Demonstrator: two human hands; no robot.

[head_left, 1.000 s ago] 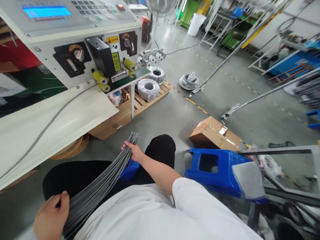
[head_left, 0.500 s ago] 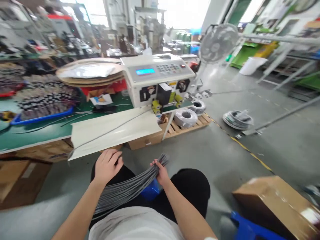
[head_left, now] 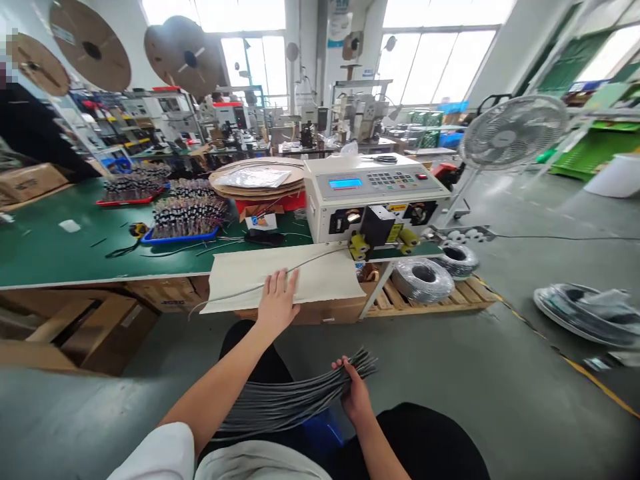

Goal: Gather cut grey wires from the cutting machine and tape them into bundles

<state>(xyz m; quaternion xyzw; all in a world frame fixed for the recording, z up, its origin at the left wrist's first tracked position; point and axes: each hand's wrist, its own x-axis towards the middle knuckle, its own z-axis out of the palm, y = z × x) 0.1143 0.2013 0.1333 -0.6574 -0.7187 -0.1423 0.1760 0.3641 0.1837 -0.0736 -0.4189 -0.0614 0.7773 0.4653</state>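
My right hand (head_left: 356,393) is closed around one end of a bundle of grey cables (head_left: 295,403), which lies across my lap with its cut ends poking out past my fingers. My left hand (head_left: 279,300) reaches forward with fingers stretched out over a cream sheet (head_left: 320,283) at the table edge. Its fingertips are by a single grey cable (head_left: 240,292) lying along the sheet; whether they touch it I cannot tell. That cable runs from the yellow rollers of a white cable-cutting machine (head_left: 320,207) with a lit blue display.
On the green table (head_left: 45,247) are a blue tray (head_left: 183,238) of small parts, a tape measure (head_left: 139,230) and stacked cardboard discs (head_left: 260,190). Wrapped cable coils (head_left: 423,283) sit on a wooden pallet below. A fan (head_left: 510,137) stands behind the machine, and open cardboard boxes lie at left.
My left hand has moved forward from above my lap to the cream sheet. My right hand still grips the cable bundle. The head view has shifted left and up.
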